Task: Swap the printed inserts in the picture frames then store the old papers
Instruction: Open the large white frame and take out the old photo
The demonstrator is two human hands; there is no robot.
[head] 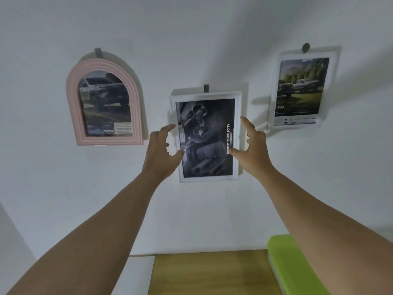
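Three picture frames hang on a white wall. In the middle is a white rectangular frame (238, 133) holding a dark print of a car interior (205, 137). My left hand (160, 151) is at its left edge with fingers spread, the thumb over the lower left of the print. My right hand (252, 145) is at its right edge, also spread, thumb near the print's lower right. Neither hand has closed around the frame. A pink arched frame (73, 107) with a truck picture hangs to the left. A second white frame (276, 92) with a landscape print hangs upper right.
Below the frames lies a wooden table top (212, 273). On its right side sits a lime-green folder or box (291, 267). A white surface (136, 273) adjoins the table on the left. Small grey hooks hold the frames on the wall.
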